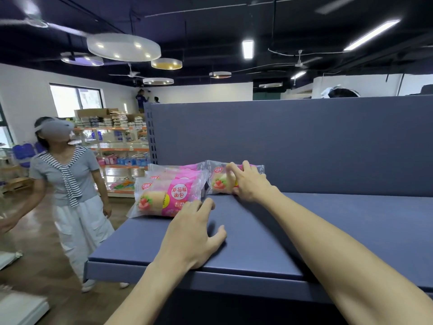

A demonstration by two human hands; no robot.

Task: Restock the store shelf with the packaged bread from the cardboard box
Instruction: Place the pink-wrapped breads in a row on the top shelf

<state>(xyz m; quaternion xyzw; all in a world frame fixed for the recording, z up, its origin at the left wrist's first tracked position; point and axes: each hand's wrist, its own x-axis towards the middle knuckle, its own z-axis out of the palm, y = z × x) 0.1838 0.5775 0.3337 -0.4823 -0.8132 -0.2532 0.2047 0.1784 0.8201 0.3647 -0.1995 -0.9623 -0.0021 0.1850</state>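
Observation:
Several pink strawberry bread packs lie on the blue shelf [328,221] at its left end. The nearest pack [164,198] stands at the front of a row, with more packs [178,174] behind it. A further pack [221,180] sits to the right, against the back panel. My right hand [248,181] rests on this pack, with the fingers spread over its top and front. My left hand [194,231] lies flat on the shelf, its fingertips touching the nearest pack's right edge. The cardboard box is out of view.
A person in a grey top and white trousers [70,188] stands in the aisle left of the shelf. The shelf's tall blue back panel [304,141] rises behind the packs. Stocked shelves [121,146] fill the far left. A white object [21,308] lies on the floor at lower left.

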